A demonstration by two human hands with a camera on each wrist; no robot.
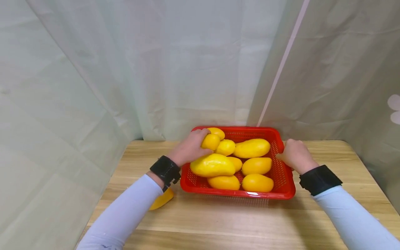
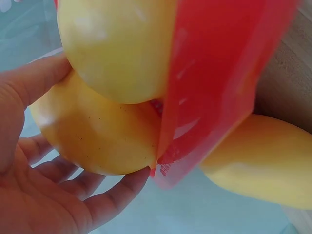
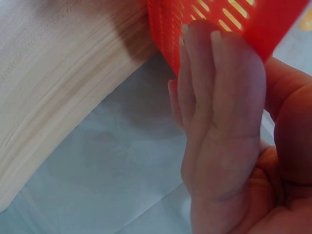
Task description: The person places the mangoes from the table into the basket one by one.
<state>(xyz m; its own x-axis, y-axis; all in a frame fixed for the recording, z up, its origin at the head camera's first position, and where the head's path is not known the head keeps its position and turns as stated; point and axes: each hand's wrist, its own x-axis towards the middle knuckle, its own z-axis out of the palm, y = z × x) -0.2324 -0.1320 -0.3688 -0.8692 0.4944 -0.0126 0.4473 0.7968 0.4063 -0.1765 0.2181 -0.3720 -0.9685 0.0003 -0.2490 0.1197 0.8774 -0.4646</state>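
A red plastic basket (image 1: pixel 282 173) with slotted walls holds several yellow mangoes, among them a long one (image 1: pixel 214 165) lying on top near the left. At the basket's left rim my left hand (image 1: pixel 191 148) grips a mango (image 1: pixel 210 142). The left wrist view shows thumb and fingers around this mango (image 2: pixel 97 134), with another mango (image 2: pixel 119 48) touching it above. My right hand (image 1: pixel 297 156) grips the right rim, thumb inside the basket. In the right wrist view its fingers (image 3: pixel 234 87) lie along the outer wall; the basket's contents are mostly hidden there.
One mango (image 1: pixel 163 199) lies outside the basket on the wooden table (image 1: pixel 218 225), partly hidden by the left wrist. Pale curtains (image 1: pixel 203 69) hang behind the table and at both sides. The basket stands near the table's back edge.
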